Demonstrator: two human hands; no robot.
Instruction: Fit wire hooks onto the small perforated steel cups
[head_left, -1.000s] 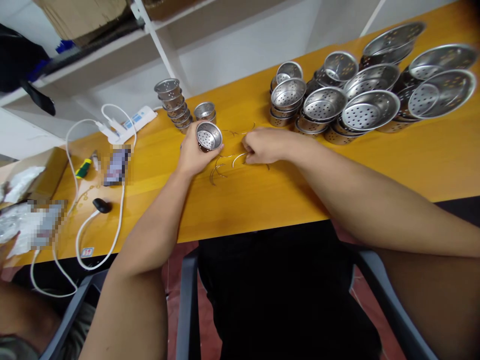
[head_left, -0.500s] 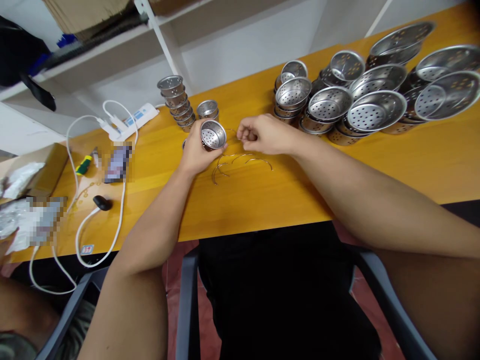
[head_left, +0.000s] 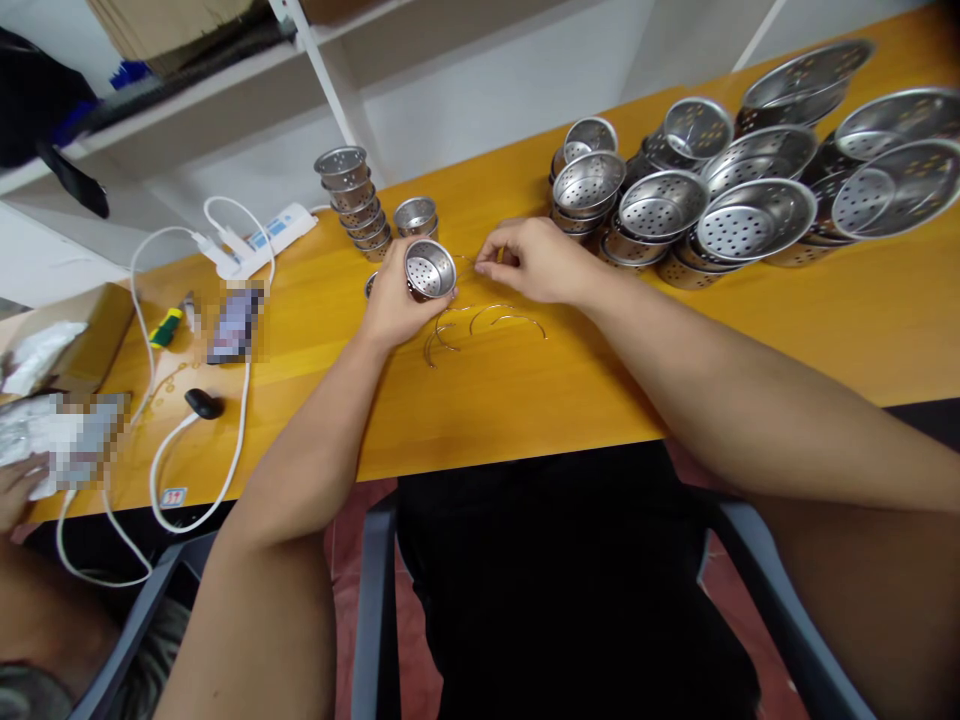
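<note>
My left hand (head_left: 395, 303) is wrapped round a small perforated metal cup (head_left: 430, 270), its open mouth tilted toward me. Just right of the cup, my right hand (head_left: 525, 262) pinches a thin curved wire (head_left: 463, 262), which reaches toward the cup's rim; whether the two touch I cannot tell. Several curved wire pieces (head_left: 517, 318) lie on the wooden table below both hands. Behind the cup stand another short metal cup (head_left: 415, 215) and a tall stack of perforated cups (head_left: 352, 200). The rim of one more cup shows partly behind my left hand.
Stacks of larger perforated metal bowls (head_left: 742, 230) fill the table's right side. To the left are a power strip (head_left: 277, 235), white cables, a phone (head_left: 235, 325), a green-yellow tool (head_left: 166, 328) and a black mouse-like object (head_left: 204, 403). Another person's hand (head_left: 19, 490) is at the far left edge.
My right hand has shifted slightly, its fingers now pinching more narrowly at the wire. One loose wire has turned on the table. Another person's hand has appeared at the far left.
</note>
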